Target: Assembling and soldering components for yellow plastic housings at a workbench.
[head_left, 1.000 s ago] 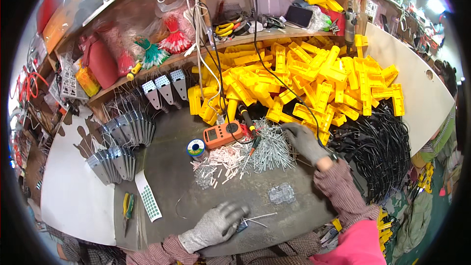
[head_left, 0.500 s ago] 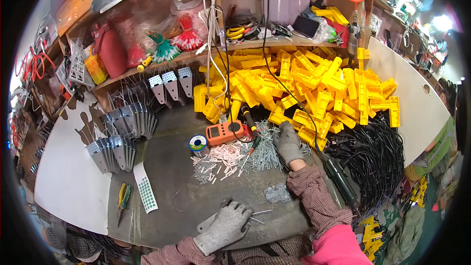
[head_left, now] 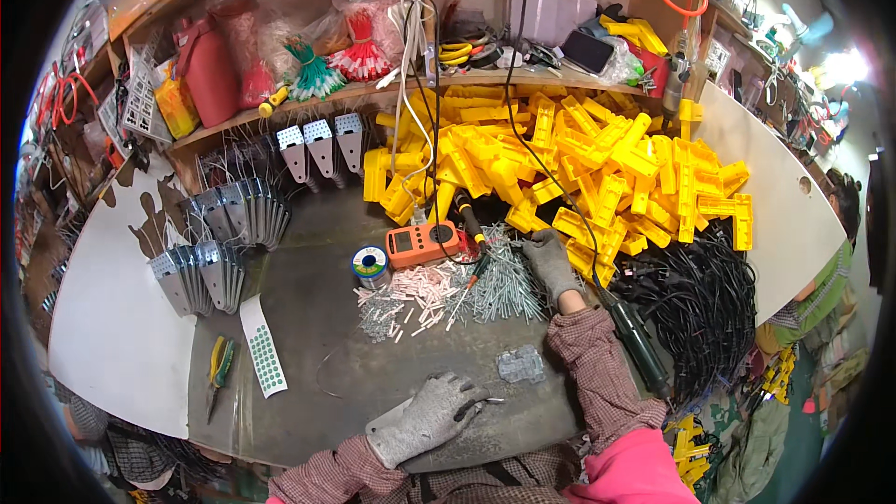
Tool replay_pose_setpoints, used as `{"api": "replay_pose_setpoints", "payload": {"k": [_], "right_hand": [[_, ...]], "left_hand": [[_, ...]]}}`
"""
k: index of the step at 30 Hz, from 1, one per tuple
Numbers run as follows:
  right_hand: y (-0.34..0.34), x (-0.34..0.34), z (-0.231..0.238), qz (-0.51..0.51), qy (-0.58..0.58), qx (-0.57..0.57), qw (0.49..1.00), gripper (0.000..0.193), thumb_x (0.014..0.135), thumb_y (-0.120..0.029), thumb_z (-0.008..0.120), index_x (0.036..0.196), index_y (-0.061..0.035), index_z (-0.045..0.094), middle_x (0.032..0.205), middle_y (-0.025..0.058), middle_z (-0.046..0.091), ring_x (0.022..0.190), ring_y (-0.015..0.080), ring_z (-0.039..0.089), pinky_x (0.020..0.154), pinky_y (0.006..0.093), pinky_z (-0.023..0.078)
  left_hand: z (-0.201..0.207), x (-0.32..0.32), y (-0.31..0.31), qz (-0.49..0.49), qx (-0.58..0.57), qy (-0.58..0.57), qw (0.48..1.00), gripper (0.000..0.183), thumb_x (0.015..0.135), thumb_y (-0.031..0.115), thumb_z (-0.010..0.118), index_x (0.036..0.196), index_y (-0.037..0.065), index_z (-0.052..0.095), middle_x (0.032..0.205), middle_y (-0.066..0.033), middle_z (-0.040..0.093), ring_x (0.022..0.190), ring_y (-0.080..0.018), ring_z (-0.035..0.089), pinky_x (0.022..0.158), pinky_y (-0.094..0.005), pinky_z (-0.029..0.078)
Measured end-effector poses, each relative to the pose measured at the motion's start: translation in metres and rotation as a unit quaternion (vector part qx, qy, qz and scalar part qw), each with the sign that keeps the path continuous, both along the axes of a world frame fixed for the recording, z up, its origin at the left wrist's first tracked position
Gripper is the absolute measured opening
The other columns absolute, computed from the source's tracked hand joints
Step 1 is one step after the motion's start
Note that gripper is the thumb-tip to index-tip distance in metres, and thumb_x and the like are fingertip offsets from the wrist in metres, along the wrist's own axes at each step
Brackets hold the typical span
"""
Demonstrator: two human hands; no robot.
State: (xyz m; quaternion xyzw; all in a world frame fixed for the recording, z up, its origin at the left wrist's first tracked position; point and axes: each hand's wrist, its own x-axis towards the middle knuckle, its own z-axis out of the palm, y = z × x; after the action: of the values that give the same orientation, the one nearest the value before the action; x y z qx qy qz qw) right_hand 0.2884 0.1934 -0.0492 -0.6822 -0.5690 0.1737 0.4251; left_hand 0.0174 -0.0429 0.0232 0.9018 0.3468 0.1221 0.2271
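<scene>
My left hand (head_left: 431, 418), in a grey glove, is closed over a flat metal piece at the bench's near edge. Most of that piece is covered by the hand; a thin rod end sticks out past the fingers. My right hand (head_left: 554, 266), also gloved, reaches to the right edge of a pile of long silvery screws (head_left: 504, 282), just below the yellow plastic housings (head_left: 597, 163). Its fingers are curled, and whatever is in them is hidden. A small clear plastic bag (head_left: 521, 366) lies between the two hands.
Left of the screws are pale pink sleeves (head_left: 425, 294), a solder spool (head_left: 371, 266) and an orange multimeter (head_left: 422, 245). Pliers (head_left: 220, 369) and a sticker sheet (head_left: 263, 350) lie farther left, below metal brackets (head_left: 219, 275). A dark green tool (head_left: 642, 345) and black cables (head_left: 700, 303) are at right.
The view has shifted slightly. Under my left hand, less of the rods shows past the fingers. My right hand stays at the screw pile, its fingers a little more curled.
</scene>
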Motion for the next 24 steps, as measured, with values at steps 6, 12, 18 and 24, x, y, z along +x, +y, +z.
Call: {"api": "replay_pose_setpoints", "payload": {"k": [6,12,18,24], "right_hand": [[0.003,0.019,0.001,0.003,0.182,0.036,0.983,0.024,0.079,-0.014,0.064,0.097,0.0012,0.066,0.086,0.0125,0.069,0.08,0.0247,0.065,0.076,0.0324,0.05],[-0.047,-0.006,0.041,0.078,0.222,-0.024,0.972,0.022,0.087,-0.014,0.063,0.101,0.0015,0.069,0.087,0.0053,0.067,0.075,0.0147,0.057,0.072,0.0314,0.048],[-0.056,-0.01,0.051,0.062,-0.004,0.106,0.992,0.037,0.089,-0.013,0.063,0.123,-0.0059,0.049,0.082,0.0143,0.064,0.076,0.0232,0.064,0.07,0.0356,0.049],[-0.158,-0.037,0.088,0.165,0.14,-0.033,0.976,0.022,0.091,-0.013,0.064,0.108,0.0023,0.063,0.094,0.0114,0.067,0.087,0.0145,0.062,0.079,0.0278,0.049]], "left_hand": [[-0.018,0.003,-0.002,0.03,0.01,-0.092,0.995,0.029,0.091,0.024,0.061,0.115,0.009,0.064,0.104,-0.0131,0.062,0.101,-0.0332,0.058,0.092,-0.0439,0.046],[-0.023,0.005,-0.017,0.123,0.019,-0.135,0.983,0.024,0.089,0.025,0.064,0.105,0.008,0.069,0.097,-0.0127,0.064,0.099,-0.033,0.058,0.089,-0.0427,0.045],[-0.032,0.007,-0.021,0.185,-0.009,-0.159,0.97,0.026,0.089,0.027,0.066,0.101,0.005,0.069,0.091,-0.0136,0.064,0.089,-0.0318,0.062,0.083,-0.0427,0.047],[-0.023,0.009,-0.012,0.248,-0.104,-0.257,0.928,0.032,0.089,0.034,0.066,0.103,0.005,0.07,0.087,-0.015,0.065,0.083,-0.0313,0.064,0.077,-0.043,0.05]]}}
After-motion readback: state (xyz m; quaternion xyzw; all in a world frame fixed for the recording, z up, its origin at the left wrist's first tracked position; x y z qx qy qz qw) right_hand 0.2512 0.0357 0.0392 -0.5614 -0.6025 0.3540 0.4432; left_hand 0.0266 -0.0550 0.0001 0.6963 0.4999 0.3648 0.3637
